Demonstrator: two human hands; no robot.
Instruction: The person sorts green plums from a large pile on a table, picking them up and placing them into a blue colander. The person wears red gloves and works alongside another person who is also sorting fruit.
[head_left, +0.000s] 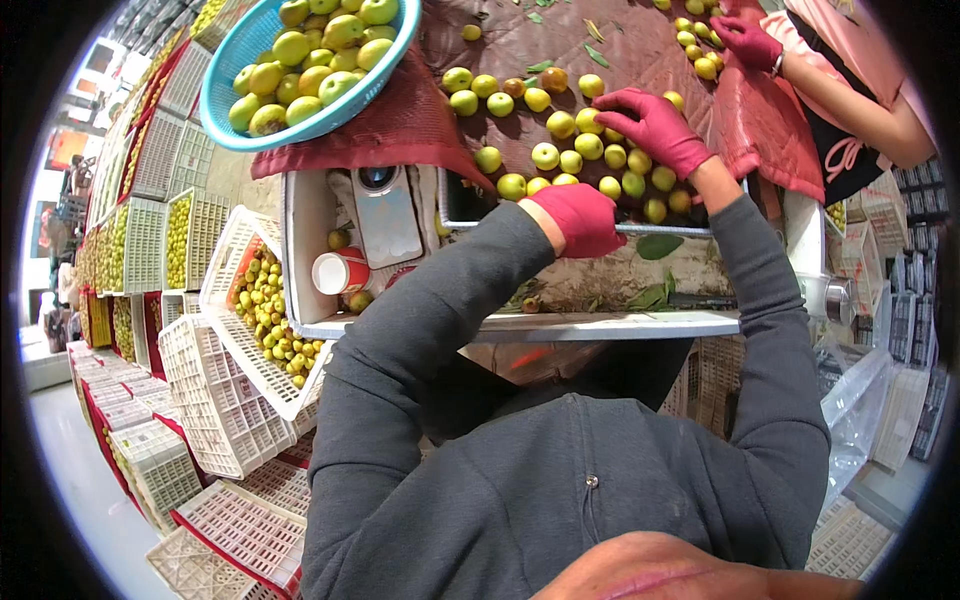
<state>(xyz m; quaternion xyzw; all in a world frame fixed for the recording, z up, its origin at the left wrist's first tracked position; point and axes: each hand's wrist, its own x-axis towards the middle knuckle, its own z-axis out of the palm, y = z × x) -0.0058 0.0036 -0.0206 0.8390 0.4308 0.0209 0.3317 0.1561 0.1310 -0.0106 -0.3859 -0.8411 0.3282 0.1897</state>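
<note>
Yellow-green fruits, which look like jujubes (546, 156), lie scattered on a dark red quilted cloth (517, 45). My right hand (656, 131), in a crimson glove, reaches over them with thumb and fingers apart. Its fingertips are at a fruit (587, 121), apparently touching it without a grip. My left hand (576, 219), gloved alike, is curled low over the near edge of the sorting tray (469, 224). Its palm faces away, so whether a fruit is inside cannot be told. A few fruits near both hands have brown patches, such as one browned fruit (554, 80).
A blue plastic basket (214, 112) of larger fruits stands at upper left. A phone (386, 225) and paper cup (341, 271) lie in the bench's left compartment. White crates (225, 397) crowd the left. A co-worker's gloved hand (746, 41) handles fruits at upper right.
</note>
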